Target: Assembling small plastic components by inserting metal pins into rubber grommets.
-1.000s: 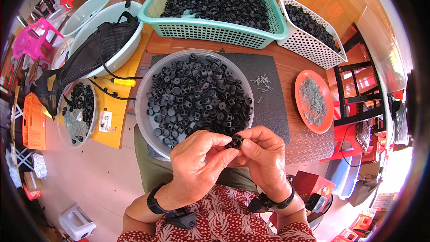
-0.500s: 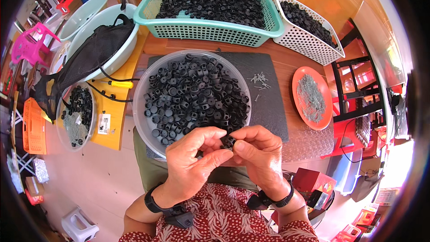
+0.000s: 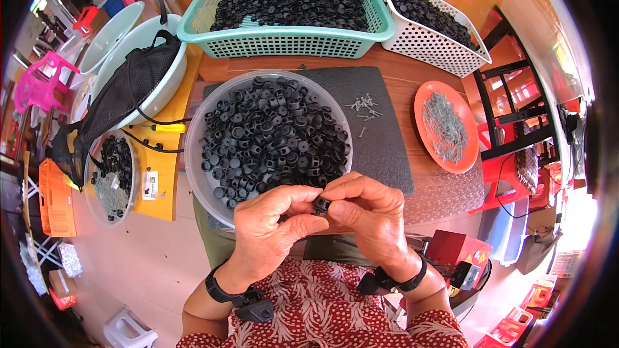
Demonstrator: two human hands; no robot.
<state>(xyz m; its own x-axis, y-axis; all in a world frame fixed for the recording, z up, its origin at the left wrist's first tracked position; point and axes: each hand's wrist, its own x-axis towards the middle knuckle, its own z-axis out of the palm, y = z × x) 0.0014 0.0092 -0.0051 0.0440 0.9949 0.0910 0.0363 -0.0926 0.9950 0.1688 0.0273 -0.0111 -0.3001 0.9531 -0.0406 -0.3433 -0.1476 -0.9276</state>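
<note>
Both hands meet at the near rim of a clear round tub (image 3: 195,177), which is heaped with small black plastic parts (image 3: 274,132). Between the fingertips sits one small black plastic part (image 3: 322,205), mostly covered by fingers. My left hand (image 3: 274,225) pinches it from the left, thumb and forefinger closed. From the other side my right hand (image 3: 367,216) grips the same part between thumb and forefinger. Beyond the tub, on a dark grey mat (image 3: 387,148), lies a small scatter of metal pins (image 3: 365,104). An orange plate (image 3: 420,106) to the right carries many more pins.
At the back stand a green basket (image 3: 284,42) and a white basket (image 3: 438,58), both filled with black parts. On the left are a pale basin (image 3: 177,67) with a black mesh bag (image 3: 138,74), a yellow-handled screwdriver (image 3: 169,128) and a bowl (image 3: 116,220) of mixed parts.
The view has shifted slightly. Both hands still hold the small black part together, with their fingers slightly rearranged around it.
</note>
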